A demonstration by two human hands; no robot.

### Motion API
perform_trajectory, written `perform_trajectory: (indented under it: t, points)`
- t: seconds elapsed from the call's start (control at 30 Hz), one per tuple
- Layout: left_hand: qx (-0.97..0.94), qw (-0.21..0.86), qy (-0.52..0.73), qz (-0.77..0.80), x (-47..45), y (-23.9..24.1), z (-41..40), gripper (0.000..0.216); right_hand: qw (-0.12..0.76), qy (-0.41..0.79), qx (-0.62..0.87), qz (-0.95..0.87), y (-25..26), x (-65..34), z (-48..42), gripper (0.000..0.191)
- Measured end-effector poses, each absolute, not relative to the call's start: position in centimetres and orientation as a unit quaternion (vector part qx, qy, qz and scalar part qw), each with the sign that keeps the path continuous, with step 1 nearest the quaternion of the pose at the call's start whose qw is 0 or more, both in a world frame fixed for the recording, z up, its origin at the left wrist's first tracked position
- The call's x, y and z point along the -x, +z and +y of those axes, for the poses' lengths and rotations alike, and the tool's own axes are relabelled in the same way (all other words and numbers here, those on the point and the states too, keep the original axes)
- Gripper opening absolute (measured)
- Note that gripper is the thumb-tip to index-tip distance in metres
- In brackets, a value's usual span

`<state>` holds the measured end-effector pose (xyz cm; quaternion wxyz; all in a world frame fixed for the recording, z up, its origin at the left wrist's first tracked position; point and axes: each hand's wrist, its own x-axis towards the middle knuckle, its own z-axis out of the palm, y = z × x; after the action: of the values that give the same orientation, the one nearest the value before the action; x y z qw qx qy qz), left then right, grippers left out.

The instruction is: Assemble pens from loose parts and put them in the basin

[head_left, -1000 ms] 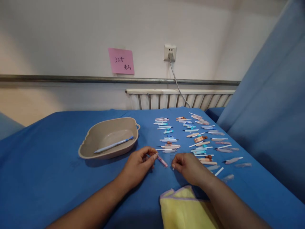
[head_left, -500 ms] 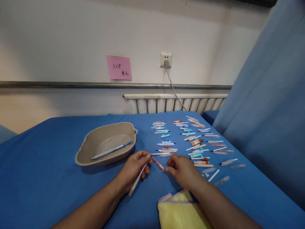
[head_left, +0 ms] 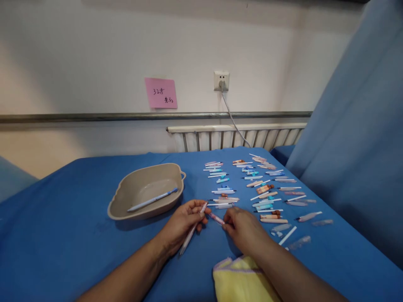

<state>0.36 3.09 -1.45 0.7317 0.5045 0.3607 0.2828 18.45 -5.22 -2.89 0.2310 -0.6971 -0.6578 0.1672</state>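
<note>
- We see the left hand (head_left: 184, 221) pinching a pale pen barrel (head_left: 190, 234) near its far end, angled so that end meets the pink piece.
- The right hand (head_left: 244, 226) pinches that pink piece (head_left: 217, 218), perhaps a cap.
- Pen parts (head_left: 252, 188) lie in rows far right. A tray (head_left: 147, 184) with a blue pen (head_left: 153, 200) sits left, and a yellow cloth (head_left: 239, 277) lies near. Nothing blocks the hands.

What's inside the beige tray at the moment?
A single light-blue pen lies slantwise in the beige tray. The tray's near wall hides a strip of its floor.
</note>
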Motion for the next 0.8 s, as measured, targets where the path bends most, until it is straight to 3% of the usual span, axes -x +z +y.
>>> perform_trajectory:
  t: [0.13,0.23,0.33,0.57,0.8]
  points:
    - [-0.528,0.731,0.252,0.351,-0.5,-1.0,2.4,0.044,0.355,0.197,0.678,-0.613,-3.0,-17.9,-5.0,0.012]
    - [-0.565,0.717,0.224,0.342,-0.8,-0.5,1.7,0.040,0.487,0.308,0.610,-0.544,-3.4,-17.1,-4.6,0.018]
    - [-0.599,0.700,0.192,0.339,-1.1,-0.4,1.4,0.030,0.542,0.362,0.562,-0.510,-3.3,-16.5,-4.1,0.014]
    - [-0.642,0.674,0.156,0.331,-1.2,-1.1,2.1,0.030,0.496,0.360,0.621,-0.489,-2.5,-16.5,-3.9,0.006]
    - [-0.658,0.661,0.133,0.334,-1.2,-1.6,1.7,0.030,0.403,0.308,0.655,-0.560,-2.6,-16.7,-4.5,0.014]
